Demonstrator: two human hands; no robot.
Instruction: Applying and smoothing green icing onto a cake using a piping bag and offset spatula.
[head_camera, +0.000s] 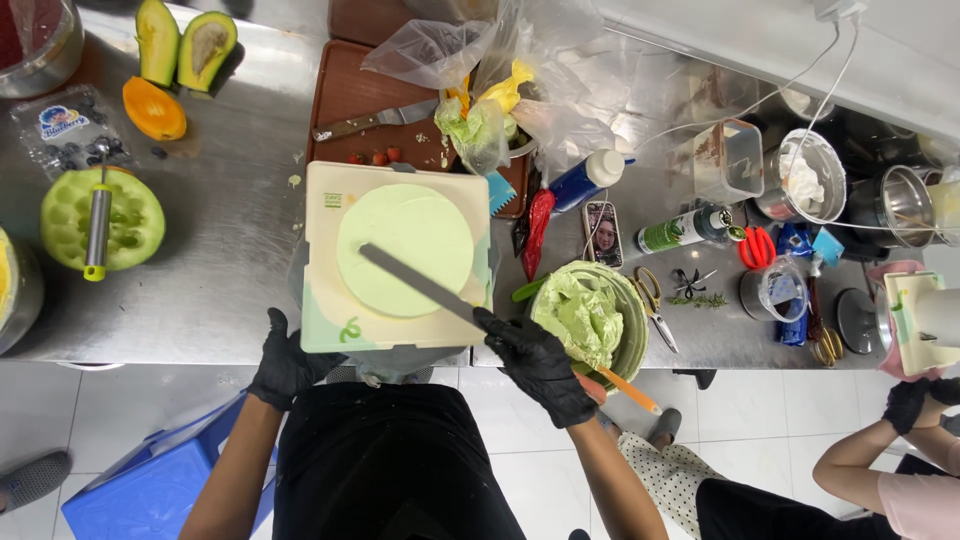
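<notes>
A round cake (405, 250) covered in pale green cream sits on a square cream board (330, 200) on a turntable. My right hand (540, 365), in a black glove, grips a long flat spatula (415, 280) whose blade lies across the cake's top. My left hand (285, 365), also in a black glove, rests at the board's near left corner. A green bowl (635, 300) of green cream with an orange-handled tool in it stands just right of my right hand.
The steel counter (230, 250) holds a scooped melon half (100, 220) with a baller, avocado halves (185, 45), a brown tray (350, 95) with a knife, plastic bags, bottles, scissors (650, 300) and metal bowls. Another person's gloved hands (915, 400) hold a cake at right. A blue stool (160, 480) stands below.
</notes>
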